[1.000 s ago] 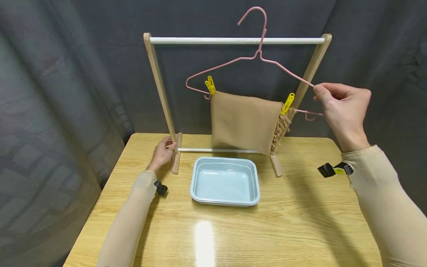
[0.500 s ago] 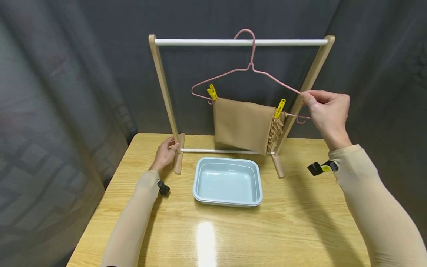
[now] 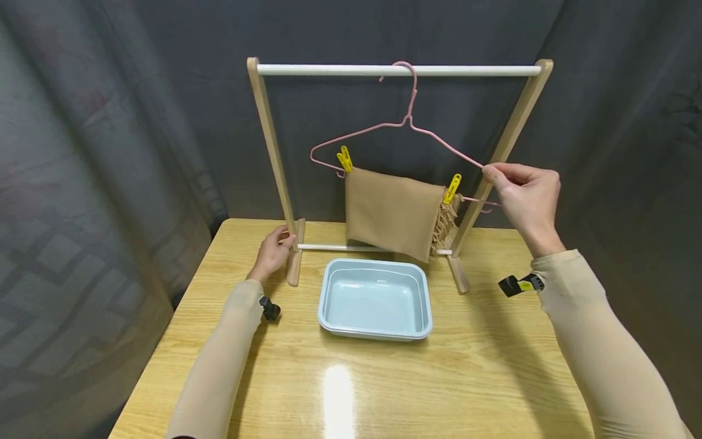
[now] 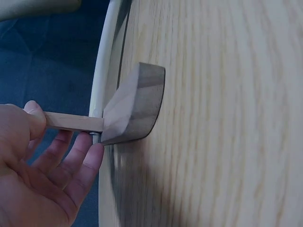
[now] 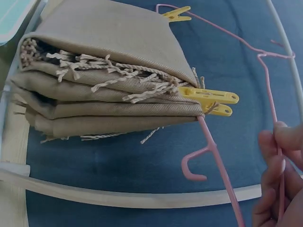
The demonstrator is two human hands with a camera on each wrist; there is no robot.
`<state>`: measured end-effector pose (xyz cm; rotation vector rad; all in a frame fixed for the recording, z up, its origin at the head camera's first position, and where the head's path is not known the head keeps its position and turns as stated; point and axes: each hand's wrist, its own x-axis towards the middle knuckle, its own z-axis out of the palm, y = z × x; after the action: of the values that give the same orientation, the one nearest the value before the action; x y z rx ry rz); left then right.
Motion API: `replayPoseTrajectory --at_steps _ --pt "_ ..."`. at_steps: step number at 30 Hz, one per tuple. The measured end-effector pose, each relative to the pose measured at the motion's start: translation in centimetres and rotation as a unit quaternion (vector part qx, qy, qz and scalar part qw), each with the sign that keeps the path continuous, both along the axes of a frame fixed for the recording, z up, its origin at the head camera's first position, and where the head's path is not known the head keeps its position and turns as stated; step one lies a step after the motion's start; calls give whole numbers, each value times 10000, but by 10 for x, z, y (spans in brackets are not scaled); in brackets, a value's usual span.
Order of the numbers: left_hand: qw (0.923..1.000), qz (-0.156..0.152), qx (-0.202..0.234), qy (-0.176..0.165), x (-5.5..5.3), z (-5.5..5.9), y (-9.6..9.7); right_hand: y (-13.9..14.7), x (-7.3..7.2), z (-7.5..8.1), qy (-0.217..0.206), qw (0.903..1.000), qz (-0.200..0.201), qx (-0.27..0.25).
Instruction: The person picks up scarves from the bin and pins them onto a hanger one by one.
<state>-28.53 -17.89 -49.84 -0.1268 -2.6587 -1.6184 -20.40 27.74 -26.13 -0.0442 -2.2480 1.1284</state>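
Note:
My right hand (image 3: 529,198) pinches the right shoulder of a pink clothes hanger (image 3: 409,114), thumb and fingers on its wire. The hanger tilts down to the right, its hook over the rack's white top rail (image 3: 329,71). A folded tan fringed scarf (image 3: 392,210) hangs from its bar, held by a yellow clothespin (image 3: 344,160) at the left and another clothespin (image 3: 452,189) at the right. In the right wrist view the fringe (image 5: 118,75) shows between several layers. My left hand (image 3: 271,251) grips the wooden clothes rack (image 3: 271,143) low on its left post, just above the foot (image 4: 137,104).
A light blue plastic basin (image 3: 375,305) stands on the wooden table (image 3: 263,372) in front of the rack. The rack's white lower rail (image 3: 334,247) runs behind it. Dark grey curtains (image 3: 181,97) surround the back and sides.
My right hand has moved down and left with the hanger. The hook has come down from above the top rail to over it, and the scarf hangs lower. The left hand stays on the post.

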Motion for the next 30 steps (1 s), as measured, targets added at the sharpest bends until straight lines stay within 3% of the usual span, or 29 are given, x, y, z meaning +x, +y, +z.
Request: replayPoseTrajectory --at_steps 7,18,25,30 --pt "9997 42 203 -87 -1 2 -1 -4 -2 -9 19 9999 78 72" --pt "9988 253 351 -231 2 7 -3 -12 -2 -8 -66 9988 210 439" --pt "9984 141 354 -412 5 12 -7 -16 0 -10 -36 9990 172 406" --pt "9977 476 423 -251 14 19 -8 -10 7 -10 126 9996 136 210"
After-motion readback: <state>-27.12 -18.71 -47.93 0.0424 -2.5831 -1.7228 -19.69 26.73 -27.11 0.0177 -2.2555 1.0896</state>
